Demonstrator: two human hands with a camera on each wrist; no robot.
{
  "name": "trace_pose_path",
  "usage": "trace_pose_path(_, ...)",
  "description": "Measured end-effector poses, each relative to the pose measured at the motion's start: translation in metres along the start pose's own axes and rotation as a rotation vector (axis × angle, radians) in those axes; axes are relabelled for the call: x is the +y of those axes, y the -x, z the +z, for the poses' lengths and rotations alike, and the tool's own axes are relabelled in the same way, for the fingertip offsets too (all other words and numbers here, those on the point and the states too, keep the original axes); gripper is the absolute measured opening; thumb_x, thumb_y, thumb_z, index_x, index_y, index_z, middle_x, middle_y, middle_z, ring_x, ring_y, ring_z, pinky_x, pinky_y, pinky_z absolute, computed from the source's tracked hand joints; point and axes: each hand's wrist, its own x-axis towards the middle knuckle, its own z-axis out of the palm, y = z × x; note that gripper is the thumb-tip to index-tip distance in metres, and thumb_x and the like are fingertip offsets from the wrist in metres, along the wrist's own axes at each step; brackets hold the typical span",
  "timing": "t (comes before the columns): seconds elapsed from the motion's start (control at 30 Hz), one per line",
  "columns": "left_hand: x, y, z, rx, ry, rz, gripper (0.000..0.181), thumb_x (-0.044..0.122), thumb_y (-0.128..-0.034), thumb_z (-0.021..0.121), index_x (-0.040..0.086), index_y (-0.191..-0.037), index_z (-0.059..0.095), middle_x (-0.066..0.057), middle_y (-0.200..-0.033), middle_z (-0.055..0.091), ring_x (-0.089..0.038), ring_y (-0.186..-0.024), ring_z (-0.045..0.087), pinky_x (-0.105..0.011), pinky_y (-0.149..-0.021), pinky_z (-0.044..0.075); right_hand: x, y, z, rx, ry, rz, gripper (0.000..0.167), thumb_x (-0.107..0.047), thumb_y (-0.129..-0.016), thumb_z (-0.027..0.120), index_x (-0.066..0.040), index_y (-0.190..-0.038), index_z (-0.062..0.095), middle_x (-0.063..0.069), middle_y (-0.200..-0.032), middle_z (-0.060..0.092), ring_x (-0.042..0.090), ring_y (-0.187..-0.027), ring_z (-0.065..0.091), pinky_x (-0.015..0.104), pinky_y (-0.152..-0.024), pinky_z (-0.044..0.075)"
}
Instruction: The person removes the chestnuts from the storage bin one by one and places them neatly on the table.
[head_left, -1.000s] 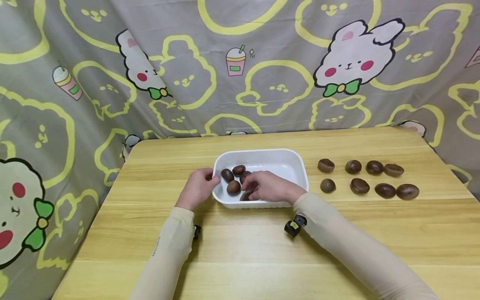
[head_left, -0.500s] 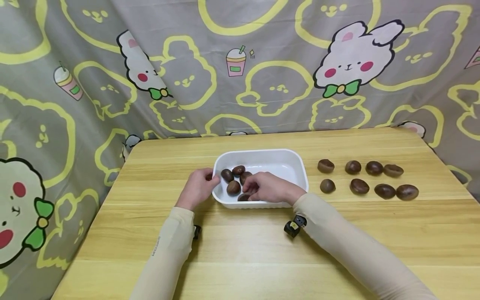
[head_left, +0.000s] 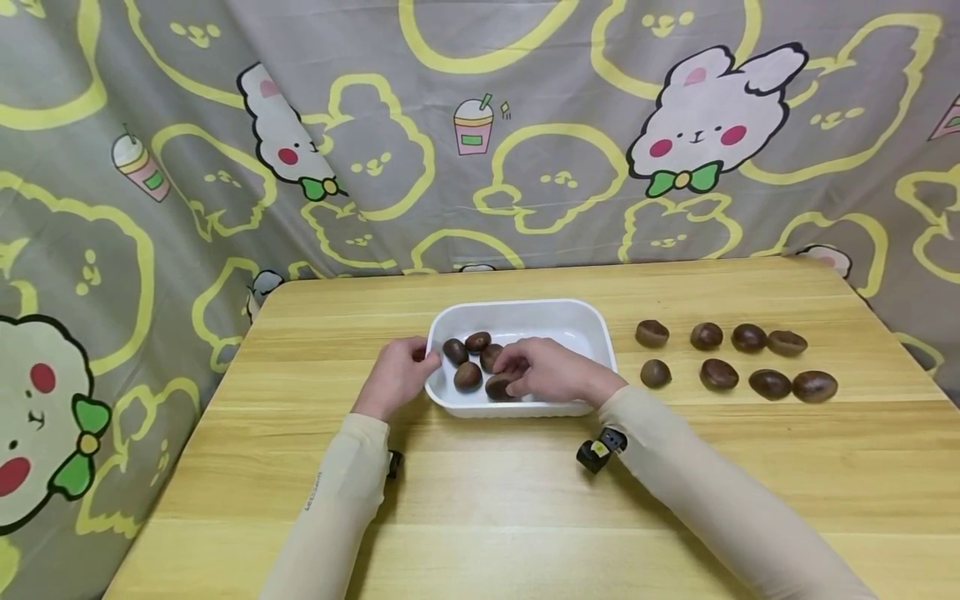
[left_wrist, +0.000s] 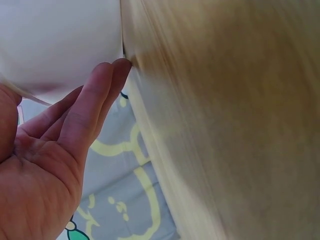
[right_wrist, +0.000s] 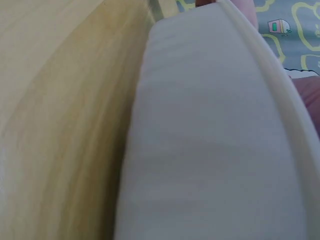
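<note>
Against the left end of a white dish my left hand holds on at the rim. The left wrist view shows the thumb at the rim and the fingers of my left hand along the outer wall. Inside the dish, my right hand pinches a brown chestnut near the front wall; the fingers partly cover it. Several other chestnuts lie in the dish's left half. In the right wrist view the outer wall of the dish hides most of the right hand.
Several chestnuts lie in two rows on the wooden table, right of the dish. A patterned grey curtain hangs behind the table's back edge. Small black wrist cameras sit under the sleeves.
My right hand has shifted slightly to the right and up, and the chestnut at its fingers has moved the same way and shows more. The left hand has stayed at the dish rim.
</note>
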Motion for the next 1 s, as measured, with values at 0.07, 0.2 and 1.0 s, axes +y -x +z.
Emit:
trace_pose_path(0.07,0.0,0.0,0.0,-0.002,0.001,-0.002,0.027,0.019,-0.094,0.058,0.002,-0.111,0.071,-0.009,-0.098,0.069,-0.022,-0.087,0.059,-0.036,-0.078,0.049,0.0,0.002,-0.004,0.023,0.001,-0.007,0.023,-0.007,-0.082,0.072,-0.01,-0.105,0.07,-0.003,-0.091,0.065,0.014,-0.087,0.059,0.035,-0.083,0.046)
trace_pose_path(0.2,0.001,0.001,0.0,-0.003,0.0,-0.002,0.027,0.019,-0.094,0.058,0.002,-0.111,0.071,-0.009,-0.098,0.069,-0.022,-0.087,0.06,-0.037,-0.078,0.05,0.002,0.006,-0.01,0.061,0.001,-0.016,0.026,-0.009,-0.082,0.072,-0.01,-0.108,0.07,-0.003,-0.093,0.065,0.015,-0.089,0.059,0.036,-0.085,0.045)
trace_pose_path(1.0,0.0,0.0,0.0,0.0,-0.007,0.001,0.027,0.016,-0.0929,0.057,0.002,-0.111,0.071,-0.009,-0.096,0.068,-0.021,-0.084,0.059,-0.034,-0.074,0.049,0.02,0.05,-0.045,0.235,-0.086,-0.01,0.025,-0.008,-0.088,0.071,-0.007,-0.114,0.068,0.006,-0.105,0.064,0.021,-0.097,0.06,0.042,-0.085,0.045)
